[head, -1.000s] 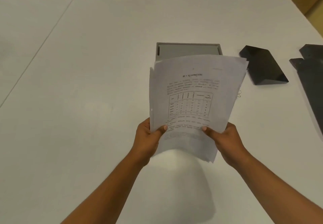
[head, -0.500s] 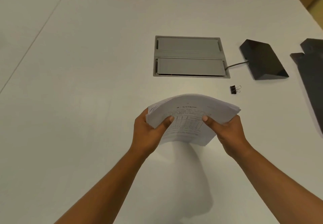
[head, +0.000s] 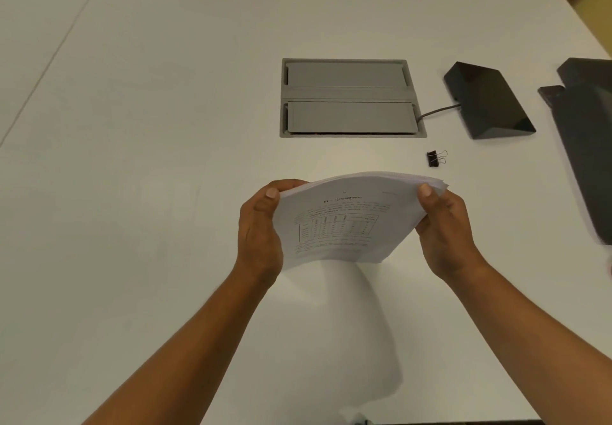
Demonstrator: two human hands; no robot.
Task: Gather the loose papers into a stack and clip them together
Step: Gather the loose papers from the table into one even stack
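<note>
Our left hand [head: 261,226] grips the left edge of the stack of papers [head: 347,222], thumb on the top sheet and fingers curled under it; our right hand [head: 443,226] does the same on the right edge, thumb tip pressed on the far corner. Between them the stack is lifted clear of the white surface [head: 149,192], bowed upward in the middle, printed side towards us with a table of figures on the top page.

We judge the gathering part as good as done: the sheets sit together as one bundle, though the far right edge looks slightly fanned, so a tap to square them may yet be wanted. The clipping is not done. The binder clip [head: 435,158] lies untouched on the surface just beyond our right hand, near the grey hatch [head: 351,98] set into the surface, with a black wedge-shaped device [head: 486,101] and its cable further right.

Much escapes us. The fingers under the stack are hidden, as is its near bottom edge. The print is too small to read. A dark object [head: 586,139] at the right is cut off by the frame, and we cannot tell what it is.
</note>
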